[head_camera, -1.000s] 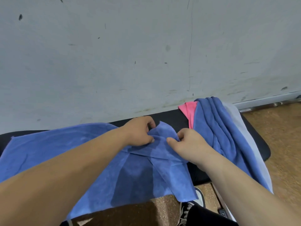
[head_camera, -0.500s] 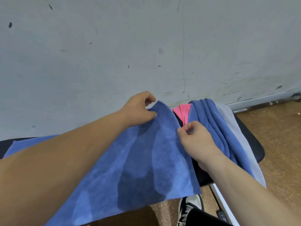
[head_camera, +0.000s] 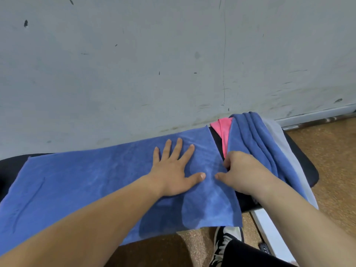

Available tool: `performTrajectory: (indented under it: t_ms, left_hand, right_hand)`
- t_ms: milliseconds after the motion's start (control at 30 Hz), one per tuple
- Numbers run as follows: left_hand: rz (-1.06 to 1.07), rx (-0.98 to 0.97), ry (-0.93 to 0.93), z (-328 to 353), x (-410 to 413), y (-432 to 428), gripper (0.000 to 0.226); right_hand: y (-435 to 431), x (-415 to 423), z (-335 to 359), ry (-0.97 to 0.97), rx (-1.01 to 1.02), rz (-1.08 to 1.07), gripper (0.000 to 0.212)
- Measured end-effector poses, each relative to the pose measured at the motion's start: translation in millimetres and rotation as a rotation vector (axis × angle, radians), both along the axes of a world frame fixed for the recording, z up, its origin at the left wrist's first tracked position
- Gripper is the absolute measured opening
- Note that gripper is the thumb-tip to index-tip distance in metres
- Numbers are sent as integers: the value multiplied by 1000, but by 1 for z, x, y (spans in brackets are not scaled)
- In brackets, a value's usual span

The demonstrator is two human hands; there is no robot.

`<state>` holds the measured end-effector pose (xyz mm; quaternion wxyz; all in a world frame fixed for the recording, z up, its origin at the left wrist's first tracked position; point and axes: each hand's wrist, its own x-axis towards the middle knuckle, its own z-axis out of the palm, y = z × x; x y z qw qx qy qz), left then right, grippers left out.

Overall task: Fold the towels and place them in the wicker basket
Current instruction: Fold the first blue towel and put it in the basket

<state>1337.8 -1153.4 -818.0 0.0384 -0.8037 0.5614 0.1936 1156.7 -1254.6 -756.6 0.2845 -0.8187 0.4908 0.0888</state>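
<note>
since half a second ago your blue towel (head_camera: 96, 182) has dropped flat on the black bench (head_camera: 306, 166), long axis running left to right. your left hand (head_camera: 173, 170) presses it, fingers spread; your right hand (head_camera: 242, 170) curls at its right edge, grip unclear. the heaped towels (head_camera: 254, 139) crowd the right end. no wicker basket shows.

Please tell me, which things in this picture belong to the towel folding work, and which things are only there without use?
For the job:
- blue towel spread on the black bench, left hand flat on it, right hand at its right edge
- heap of blue towel, pink towel and grey towel

Not for the job:
- shoe on the floor

No wicker basket is visible.
</note>
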Motion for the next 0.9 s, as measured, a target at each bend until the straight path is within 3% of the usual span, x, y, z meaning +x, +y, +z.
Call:
performTrajectory:
  t_ms: [200, 333, 433, 500, 667, 767, 833, 900]
  left_hand:
    - [26, -15, -6, 6, -1, -9, 86]
    - [15, -318, -87, 23, -4, -38, 50]
    - [77, -432, 53, 27, -11, -74, 38]
    - [192, -401, 175, 28, -18, -93, 45]
    - [319, -182, 95, 27, -24, -120, 47]
    - [341, -256, 182, 29, -20, -119, 7]
    - [397, -353, 275, 31, -15, -114, 20]
    - [447, -468, 370, 33, -13, -112, 19]
  right_hand:
    - [6, -7, 14, 100, 117, -39, 29]
    - [8, -7, 5, 129, 24, 25, 17]
    - [7, -7, 3, 19, 27, 30, 21]
    - [7, -8, 5, -78, 36, 28, 22]
    - [7, -14, 5, -196, 68, 11, 14]
    - [2, -20, 7, -165, 70, -34, 24]
    - [-2, -23, 8, -150, 60, -52, 25]
    - [-3, -26, 10, -156, 48, -55, 33]
